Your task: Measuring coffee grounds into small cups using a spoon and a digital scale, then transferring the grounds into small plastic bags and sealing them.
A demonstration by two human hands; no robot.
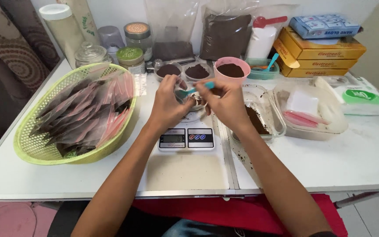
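My left hand [166, 104] grips a small clear container [195, 102] that sits over the digital kitchen scale [187, 138]. Some brown powder lies inside that container. My right hand [225, 102] pinches a teal plastic spoon [188, 91] and holds its bowl just above the container. Behind my hands stand a pink cup [232, 70] and two small bowls [168, 70] [197, 71], all filled with dark brown powder. A clear tub [263, 115] with more brown powder sits right of the scale.
A green basket [25, 145] of filled pink-edged pouches sits at left. A clear box [325, 127] of empty pouches is at right, then wipes [360, 98]. Jars [138, 37], powder bags [225, 35] and yellow boxes [319, 55] line the back. Spilled powder [242, 153] dots the white table.
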